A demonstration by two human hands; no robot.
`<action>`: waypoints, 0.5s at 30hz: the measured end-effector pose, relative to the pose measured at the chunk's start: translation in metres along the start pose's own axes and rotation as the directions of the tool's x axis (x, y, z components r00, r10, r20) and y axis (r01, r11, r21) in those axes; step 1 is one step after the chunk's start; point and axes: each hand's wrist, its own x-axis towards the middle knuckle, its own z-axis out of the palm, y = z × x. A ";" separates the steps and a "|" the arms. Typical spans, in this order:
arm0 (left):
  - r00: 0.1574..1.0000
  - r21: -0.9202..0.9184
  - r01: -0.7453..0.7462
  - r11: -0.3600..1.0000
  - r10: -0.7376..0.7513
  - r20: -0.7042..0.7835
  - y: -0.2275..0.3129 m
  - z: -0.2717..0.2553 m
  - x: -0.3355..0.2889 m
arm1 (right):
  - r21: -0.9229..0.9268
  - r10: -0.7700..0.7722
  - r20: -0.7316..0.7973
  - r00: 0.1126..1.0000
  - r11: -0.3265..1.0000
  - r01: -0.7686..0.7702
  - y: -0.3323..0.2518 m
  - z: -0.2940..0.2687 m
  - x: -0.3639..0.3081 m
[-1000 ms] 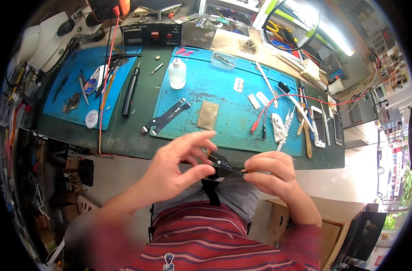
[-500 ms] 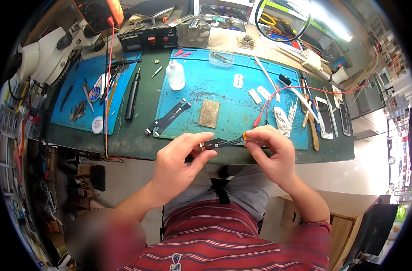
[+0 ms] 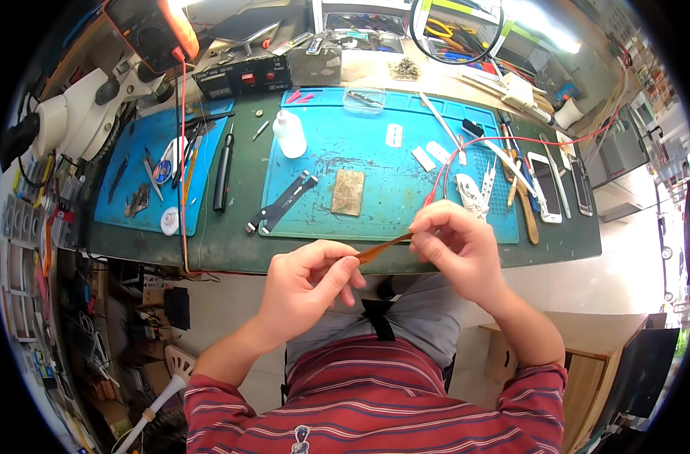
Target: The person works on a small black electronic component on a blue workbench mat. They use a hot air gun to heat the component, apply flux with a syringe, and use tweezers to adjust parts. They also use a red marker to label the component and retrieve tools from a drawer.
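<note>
An orange-brown flex cable (image 3: 384, 247) is stretched between my two hands, just above the bench's front edge. My left hand (image 3: 306, 289) pinches its left end between thumb and fingers. Its other end, slightly higher, is in the pinch of my right hand (image 3: 463, 248). Beyond my left hand, black flex cables (image 3: 286, 201) with white end connectors lie crossed on the blue mat (image 3: 315, 144). A worn tan rectangular plate (image 3: 348, 192) lies beside them. Close past my right hand are a red probe tip (image 3: 429, 198) and a crumpled white tissue (image 3: 472, 195).
A white bottle (image 3: 290, 135) stands on the mat near a clear lidded box (image 3: 364, 100). At left lie a black pen-shaped tool (image 3: 224, 172) and a second blue mat (image 3: 110, 198) with tools. Phones (image 3: 545, 189) and a wood-handled tool (image 3: 527, 216) lie right. A red wire (image 3: 538, 141) crosses there.
The flex cable has turned over, from its black face to its orange-brown one. My left hand has dropped slightly and its fingers have curled in. The whole view has shifted a little.
</note>
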 end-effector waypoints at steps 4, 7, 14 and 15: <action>0.969 -0.302 0.237 0.923 -0.205 0.135 0.004 -0.008 0.003 | 0.189 0.167 0.004 0.986 0.968 -0.164 -0.008 0.004 0.002; 0.948 -0.405 0.316 0.858 -0.266 0.177 0.004 -0.008 0.003 | 0.187 0.246 -0.013 0.969 0.953 -0.239 -0.006 0.002 0.009; 0.987 0.254 0.023 0.967 0.018 -0.160 0.012 -0.004 -0.004 | -0.371 0.051 -0.099 0.994 0.925 -0.084 0.003 -0.014 0.056; 0.969 0.347 -0.111 0.931 0.179 -0.173 0.001 -0.005 -0.001 | -0.556 -0.093 -0.114 0.989 0.831 0.014 0.003 -0.012 0.055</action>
